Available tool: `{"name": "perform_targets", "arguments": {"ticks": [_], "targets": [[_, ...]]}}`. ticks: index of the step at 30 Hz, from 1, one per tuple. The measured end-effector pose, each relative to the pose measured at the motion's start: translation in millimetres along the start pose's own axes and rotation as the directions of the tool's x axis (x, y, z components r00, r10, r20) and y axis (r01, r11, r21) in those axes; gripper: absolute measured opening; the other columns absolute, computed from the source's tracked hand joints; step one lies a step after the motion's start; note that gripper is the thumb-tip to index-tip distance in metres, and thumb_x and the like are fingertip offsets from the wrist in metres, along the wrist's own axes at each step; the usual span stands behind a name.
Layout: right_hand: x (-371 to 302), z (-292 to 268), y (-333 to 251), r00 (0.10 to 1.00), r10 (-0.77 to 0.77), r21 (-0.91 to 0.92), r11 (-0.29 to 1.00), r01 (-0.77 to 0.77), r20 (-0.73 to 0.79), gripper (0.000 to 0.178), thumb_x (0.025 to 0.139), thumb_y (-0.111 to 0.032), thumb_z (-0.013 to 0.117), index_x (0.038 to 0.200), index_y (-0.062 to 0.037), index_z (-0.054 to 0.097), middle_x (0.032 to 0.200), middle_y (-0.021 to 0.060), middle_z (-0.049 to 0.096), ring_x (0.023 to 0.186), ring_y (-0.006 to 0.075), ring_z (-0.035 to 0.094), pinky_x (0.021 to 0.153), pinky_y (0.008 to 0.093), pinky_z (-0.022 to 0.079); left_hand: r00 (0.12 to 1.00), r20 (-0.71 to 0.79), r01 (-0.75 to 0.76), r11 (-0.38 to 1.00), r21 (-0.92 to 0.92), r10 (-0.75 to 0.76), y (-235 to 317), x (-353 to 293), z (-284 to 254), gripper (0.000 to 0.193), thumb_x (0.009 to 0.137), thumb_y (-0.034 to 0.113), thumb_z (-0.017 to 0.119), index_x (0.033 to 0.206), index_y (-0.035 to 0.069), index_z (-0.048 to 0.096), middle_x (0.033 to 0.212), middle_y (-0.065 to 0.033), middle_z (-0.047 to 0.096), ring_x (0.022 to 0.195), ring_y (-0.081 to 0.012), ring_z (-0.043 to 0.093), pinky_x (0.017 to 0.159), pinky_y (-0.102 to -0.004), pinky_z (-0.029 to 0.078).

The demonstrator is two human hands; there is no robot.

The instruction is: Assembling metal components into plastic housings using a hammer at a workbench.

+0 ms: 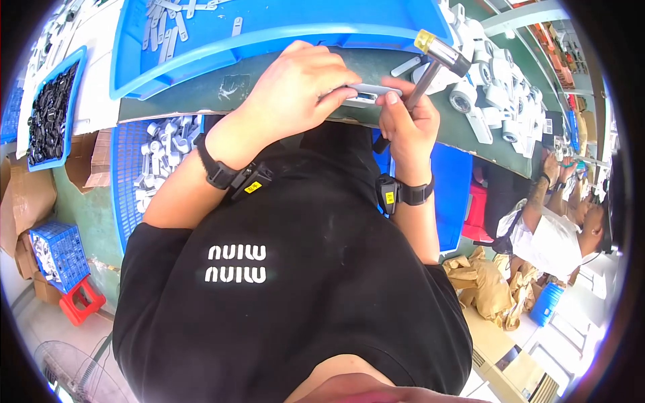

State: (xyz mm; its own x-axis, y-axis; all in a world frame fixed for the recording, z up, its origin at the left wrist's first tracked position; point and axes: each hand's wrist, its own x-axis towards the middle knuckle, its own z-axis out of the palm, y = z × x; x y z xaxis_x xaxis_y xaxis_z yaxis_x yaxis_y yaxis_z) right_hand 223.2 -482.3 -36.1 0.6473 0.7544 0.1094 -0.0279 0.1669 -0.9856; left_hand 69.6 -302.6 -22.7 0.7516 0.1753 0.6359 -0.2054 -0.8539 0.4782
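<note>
My left hand (295,87) is closed, its thumb and fingertips pinching one end of a flat grey plastic part (375,89). My right hand (411,127) is wrapped round the handle of a hammer (424,82), whose metal head with a yellowish tip points up over the bench. Thumb and forefinger of that same hand also touch the part's other end. Just under the part lies another small grey piece (363,99), partly hidden. Both hands are over the near edge of the green bench (195,87).
Beyond my hands stands a blue tray (269,40) with loose grey strips. White and grey round-ended parts (494,84) are heaped at the right. A bin of black pieces (50,111) is at the left, a blue crate (127,174) below the bench. Another person (551,221) works at the right.
</note>
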Motion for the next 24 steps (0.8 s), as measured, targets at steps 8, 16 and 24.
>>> {"name": "perform_targets", "arguments": {"ticks": [8, 16, 24], "targets": [[7, 1, 2, 0.999, 0.034, -0.187, 0.982, -0.039, -0.032, 0.015, 0.101, -0.005, 0.072, 0.114, 0.0004, 0.078, 0.081, 0.0024, 0.074, 0.060, 0.0014, 0.054, 0.052, 0.0200, 0.038, 0.994, -0.054, 0.103, 0.979, 0.176, -0.095, 2, -16, 3, 0.043, 0.082, 0.020, 0.088, 0.121, 0.007, 0.073, 0.101, -0.0073, 0.074, 0.098, -0.0296, 0.069, 0.092, -0.0424, 0.053], [8, 13, 4, 0.994, 0.094, -0.215, 0.971, -0.103, -0.049, 0.015, 0.100, -0.003, 0.072, 0.112, 0.0034, 0.077, 0.079, 0.0015, 0.074, 0.071, 0.0057, 0.066, 0.062, 0.0207, 0.044, 0.966, -0.055, 0.256, 0.964, 0.074, -0.252, -7, -31, 10, 0.047, 0.081, 0.019, 0.090, 0.122, 0.005, 0.070, 0.104, -0.0109, 0.076, 0.095, -0.0330, 0.071, 0.085, -0.0444, 0.058], [8, 8, 9, 0.982, 0.172, -0.225, 0.956, -0.187, -0.083, 0.015, 0.100, -0.007, 0.072, 0.111, 0.0007, 0.078, 0.073, 0.0020, 0.072, 0.051, 0.0004, 0.048, 0.046, 0.0204, 0.034, 0.985, -0.071, 0.157, 0.987, 0.036, -0.154, -14, -33, 12, 0.024, 0.082, 0.016, 0.090, 0.094, 0.002, 0.074, 0.093, -0.0114, 0.075, 0.091, -0.0323, 0.072, 0.077, -0.0415, 0.059]]}}
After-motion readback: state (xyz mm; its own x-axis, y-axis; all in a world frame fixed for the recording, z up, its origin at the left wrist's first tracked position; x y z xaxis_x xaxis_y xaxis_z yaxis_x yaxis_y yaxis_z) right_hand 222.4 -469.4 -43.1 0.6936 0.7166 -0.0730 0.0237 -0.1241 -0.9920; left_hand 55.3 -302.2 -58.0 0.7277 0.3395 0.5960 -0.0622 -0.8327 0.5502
